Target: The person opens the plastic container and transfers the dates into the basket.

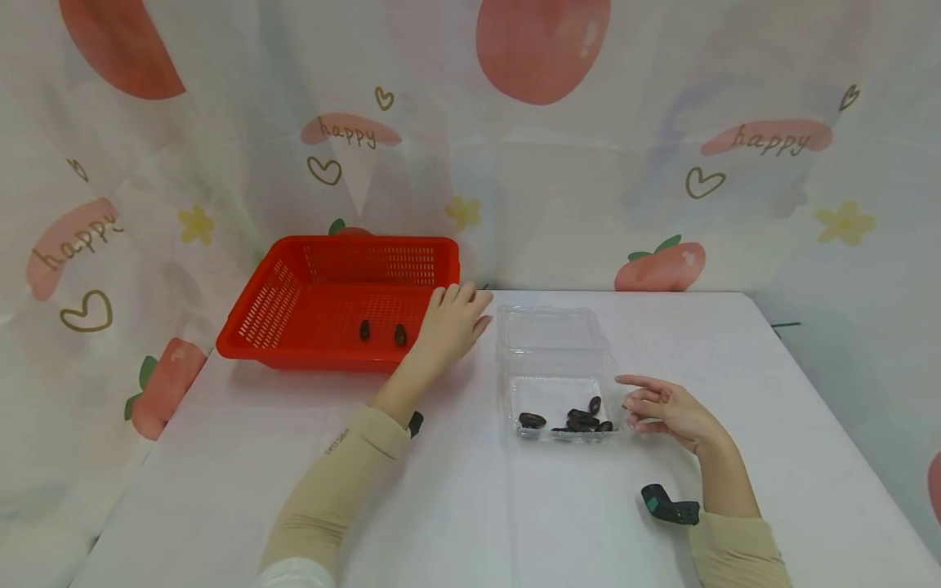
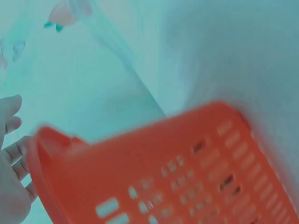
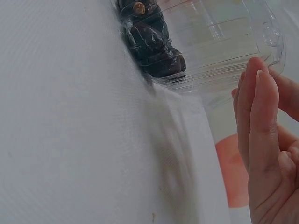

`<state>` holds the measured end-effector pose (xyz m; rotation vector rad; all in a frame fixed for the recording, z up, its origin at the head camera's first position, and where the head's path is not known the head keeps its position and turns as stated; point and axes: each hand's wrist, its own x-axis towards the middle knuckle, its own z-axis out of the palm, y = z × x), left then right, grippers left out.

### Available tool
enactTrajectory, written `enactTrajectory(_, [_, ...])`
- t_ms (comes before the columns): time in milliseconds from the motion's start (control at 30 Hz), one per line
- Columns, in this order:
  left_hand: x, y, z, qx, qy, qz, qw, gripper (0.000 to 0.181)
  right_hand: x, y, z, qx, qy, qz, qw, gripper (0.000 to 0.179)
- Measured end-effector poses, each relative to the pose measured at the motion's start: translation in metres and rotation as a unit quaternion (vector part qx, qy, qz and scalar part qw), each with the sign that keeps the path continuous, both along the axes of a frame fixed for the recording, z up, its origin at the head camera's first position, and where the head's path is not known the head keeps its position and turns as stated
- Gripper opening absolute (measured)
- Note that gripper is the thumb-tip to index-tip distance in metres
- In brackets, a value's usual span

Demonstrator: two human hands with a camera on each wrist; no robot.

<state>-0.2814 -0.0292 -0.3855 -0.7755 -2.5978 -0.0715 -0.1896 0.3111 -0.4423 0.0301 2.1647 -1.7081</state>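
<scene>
My left hand (image 1: 457,322) hovers over the right end of a red plastic basket (image 1: 334,359), its fingers loosely bent and nothing visible in them. In the left wrist view the fingers (image 2: 14,163) show just beyond the basket's rim. Two dark brown dates (image 1: 400,335) lie on the basket floor. A clear plastic clamshell box (image 1: 559,388) stands open on the table, with several dates (image 1: 532,420) along its front side. Beside the box's right wall is my right hand (image 1: 672,412), fingers mostly extended. Its fingertips (image 3: 264,88) are at the clear wall; whether they press it I cannot tell.
A white cloth covers the table (image 1: 470,506). Behind it hangs a printed curtain (image 1: 544,180), close to the basket's back. The box's lid (image 1: 555,328) is folded back toward the curtain. A black wrist camera (image 1: 669,506) sits by my right wrist.
</scene>
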Motion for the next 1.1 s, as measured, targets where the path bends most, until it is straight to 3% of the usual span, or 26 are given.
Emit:
enactTrajectory(267, [0.02, 0.025, -0.018, -0.062, -0.014, -0.085, 0.9944, 0.027, 0.0, 0.0, 0.0, -0.002, -0.001, 0.0, 1.0, 0.051])
enactTrajectory(567, [0.038, 0.047, -0.041, -0.138, 0.015, -0.14, 0.9803, 0.029, 0.0, 0.002, -0.004, -0.016, 0.008, 0.004, 0.9998, 0.047])
enactTrajectory(767, [0.043, 0.054, -0.046, -0.194, -0.001, -0.154, 0.9688, 0.035, 0.0, 0.001, -0.004, -0.021, 0.004, 0.001, 0.9998, 0.048])
enactTrajectory(1100, [0.045, 0.066, -0.045, -0.253, -0.022, -0.152, 0.9551, 0.047, -0.001, 0.001, -0.003, -0.004, 0.004, 0.001, 1.0, 0.055])
